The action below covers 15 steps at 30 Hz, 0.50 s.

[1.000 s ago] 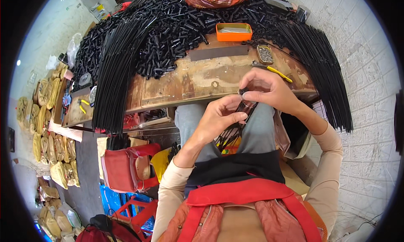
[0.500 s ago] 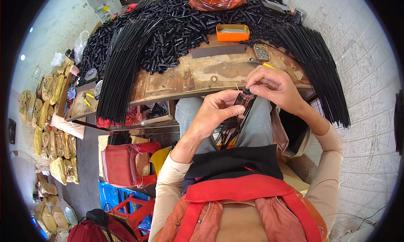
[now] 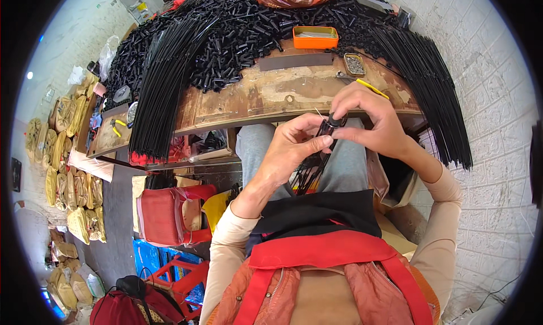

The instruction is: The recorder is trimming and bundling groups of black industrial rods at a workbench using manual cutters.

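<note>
Above my lap, my left hand (image 3: pixel 297 144) is closed around a bunch of thin black rods (image 3: pixel 308 175), whose lower ends hang between my knees. A thin pale needle-like piece (image 3: pixel 319 112) sticks up beside its fingers. My right hand (image 3: pixel 370 120) pinches a short round black plastic piece (image 3: pixel 337 121) between thumb and fingers, at the upper end of the bunch. Both hands meet there; whether the piece is fitted onto a rod is hidden. On the table beyond, a yellow-handled tool (image 3: pixel 373 88) lies close to my right hand.
A large heap of short black tubes (image 3: pixel 237 48) covers the back of the worktable (image 3: pixel 254 101). Long black rods lie in bundles at left (image 3: pixel 164 93) and right (image 3: pixel 430 82), overhanging the edge. An orange box (image 3: pixel 315 38), a small tray of metal bits (image 3: pixel 354 65) and a flat dark strip (image 3: pixel 296 61) sit mid-table.
My right thumb and fingers have come lower and wrap more around the black piece, nearer my left fingertips. My left hand keeps its grip on the rods.
</note>
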Each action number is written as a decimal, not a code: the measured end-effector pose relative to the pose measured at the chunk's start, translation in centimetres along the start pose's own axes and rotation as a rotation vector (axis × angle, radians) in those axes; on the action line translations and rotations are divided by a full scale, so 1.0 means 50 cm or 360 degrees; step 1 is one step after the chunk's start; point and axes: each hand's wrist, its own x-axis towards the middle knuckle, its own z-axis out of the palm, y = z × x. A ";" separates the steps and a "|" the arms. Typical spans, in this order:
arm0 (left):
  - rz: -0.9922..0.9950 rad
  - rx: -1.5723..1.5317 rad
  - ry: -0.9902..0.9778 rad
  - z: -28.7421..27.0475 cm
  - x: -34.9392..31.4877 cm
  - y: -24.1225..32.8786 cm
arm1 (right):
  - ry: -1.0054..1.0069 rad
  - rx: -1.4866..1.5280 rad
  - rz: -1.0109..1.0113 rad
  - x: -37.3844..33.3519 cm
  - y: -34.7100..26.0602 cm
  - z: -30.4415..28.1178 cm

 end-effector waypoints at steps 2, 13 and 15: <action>0.0077 0.0024 0.0070 0.018 -0.004 -0.004 | 0.0066 -0.0074 -0.0050 -0.005 -0.001 0.005; -0.0095 -0.0313 0.0104 0.032 -0.002 -0.016 | 0.0158 0.0046 0.0007 -0.036 0.005 -0.021; -0.0022 -0.0290 0.0010 0.029 0.004 -0.026 | 0.0166 0.0188 0.0055 -0.041 0.006 -0.022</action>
